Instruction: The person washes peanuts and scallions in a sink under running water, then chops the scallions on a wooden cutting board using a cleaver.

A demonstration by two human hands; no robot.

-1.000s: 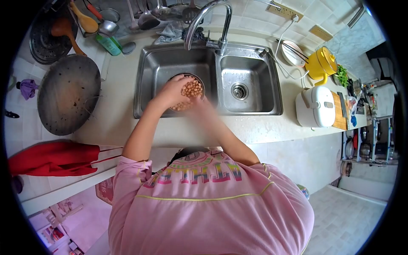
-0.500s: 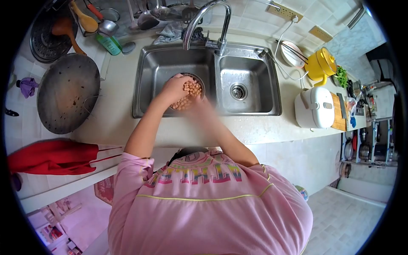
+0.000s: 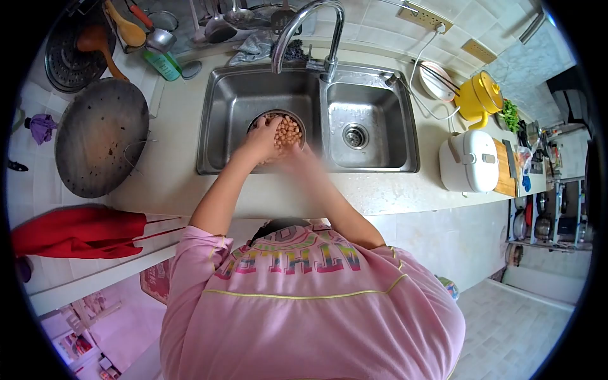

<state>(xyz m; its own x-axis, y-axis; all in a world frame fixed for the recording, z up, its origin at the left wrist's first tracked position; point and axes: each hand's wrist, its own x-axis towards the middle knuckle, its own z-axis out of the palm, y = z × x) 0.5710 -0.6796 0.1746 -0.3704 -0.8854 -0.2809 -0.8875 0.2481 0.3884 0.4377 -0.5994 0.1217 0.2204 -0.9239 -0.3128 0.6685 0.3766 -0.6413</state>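
Note:
A round metal bowl (image 3: 304,134) of light brown peanuts (image 3: 289,132) sits in the larger, left basin of the steel sink (image 3: 218,104). Over the left part of the bowl is my left hand (image 3: 260,140), its fingers apart and reaching down onto the peanuts. My right hand (image 3: 296,156) is at the bowl's near right edge. It is smeared, and its fingers cannot be made out. The chrome faucet (image 3: 334,38) arches above the left basin, with no water seen running from it.
A dark wok (image 3: 101,139) hangs at the left, near a green bottle (image 3: 163,64). On the right counter are a white rice cooker (image 3: 468,161), a yellow pot (image 3: 476,98), a plate with chopsticks (image 3: 437,81) and a knife (image 3: 508,158) on a wooden board (image 3: 503,174).
My left hand has shifted from the bowl's far rim toward its left and near side. Its fingers have spread over the peanuts. My right hand stays near the same place.

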